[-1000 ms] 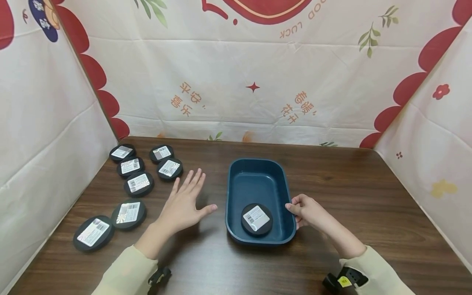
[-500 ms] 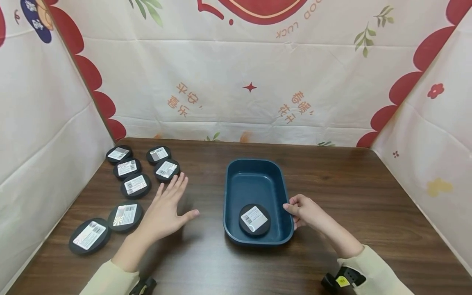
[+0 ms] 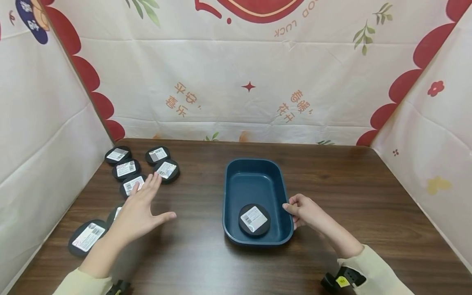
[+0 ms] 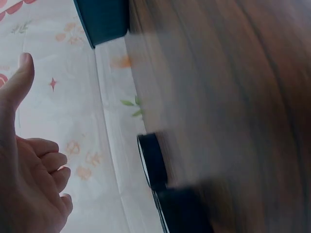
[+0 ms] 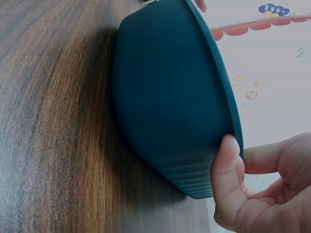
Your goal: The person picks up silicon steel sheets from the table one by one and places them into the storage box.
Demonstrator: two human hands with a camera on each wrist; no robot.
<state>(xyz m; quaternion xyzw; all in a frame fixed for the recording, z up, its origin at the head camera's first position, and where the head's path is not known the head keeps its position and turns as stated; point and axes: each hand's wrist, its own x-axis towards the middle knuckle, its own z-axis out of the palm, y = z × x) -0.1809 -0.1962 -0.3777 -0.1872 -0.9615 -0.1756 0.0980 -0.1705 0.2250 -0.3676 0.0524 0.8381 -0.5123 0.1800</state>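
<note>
A dark blue rectangular tray [image 3: 254, 170] stands on the table, and my right hand [image 3: 307, 212] pinches the rim of its right wall between thumb and fingers. Inside the tray, at its near end, lies a round black disc [image 3: 254, 229] with a white barcode label. My left hand [image 3: 138, 215] is spread over the left side of the table, thumb held out, nothing in its grasp. Beneath and beyond it are several similar discs, among them a partly covered disc [image 3: 127, 186], a disc [image 3: 167, 176] just past the fingertips and a near disc [image 3: 82, 246] beside the wrist.
More labelled discs, such as a far one [image 3: 118, 155] and another [image 3: 157, 155], sit at the back left. White printed cloth [image 3: 221, 61] walls the table [image 3: 332, 176] at the back and both sides. Each wrist wears a black strap device [image 3: 344, 278].
My left hand has moved left and toward me, from beside the tray to over the discs. My right hand keeps its hold on the tray rim, and the view has shifted slightly.
</note>
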